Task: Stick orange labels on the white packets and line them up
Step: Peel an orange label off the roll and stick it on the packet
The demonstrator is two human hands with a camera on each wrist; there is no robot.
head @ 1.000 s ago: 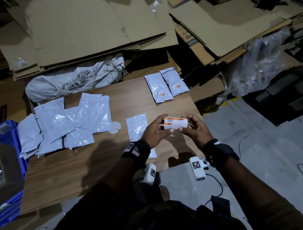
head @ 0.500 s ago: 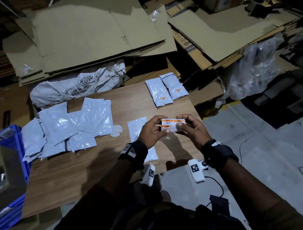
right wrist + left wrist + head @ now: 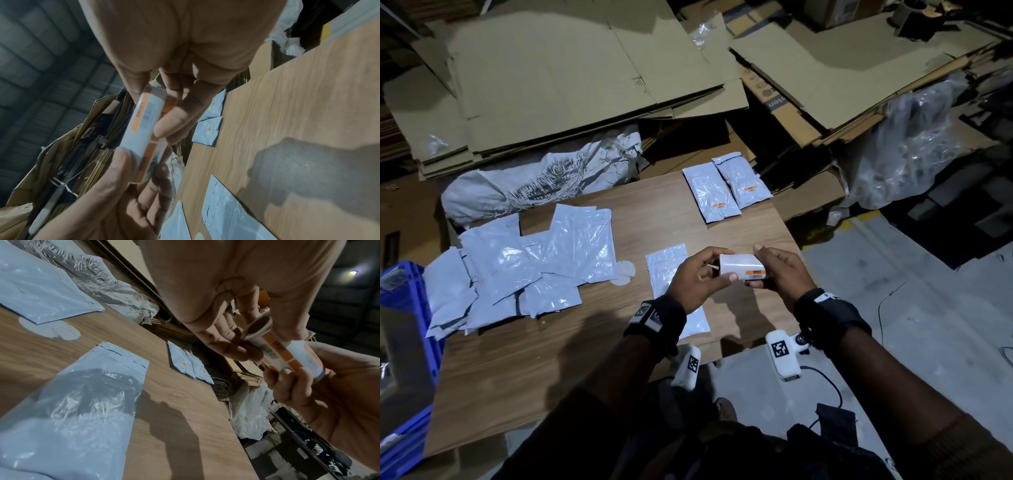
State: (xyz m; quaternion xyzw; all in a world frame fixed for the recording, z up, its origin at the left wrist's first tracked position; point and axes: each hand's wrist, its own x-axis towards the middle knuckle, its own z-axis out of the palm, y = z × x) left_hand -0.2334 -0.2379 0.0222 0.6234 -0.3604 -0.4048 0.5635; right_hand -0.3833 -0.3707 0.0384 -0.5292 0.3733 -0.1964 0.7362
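Fingers (image 3: 707,255) of both hands pinch a glossy cylindrical label roll (image 3: 741,267) above woodgrain table (image 3: 551,359).

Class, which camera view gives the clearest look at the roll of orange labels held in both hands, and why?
The left wrist view: the label roll appears close and sharp, showing its hollow core, orange strips and barcode print, held between left hand and right hand. The right wrist view shows it close but blurred. The head view shows it small, with one orange label visible.
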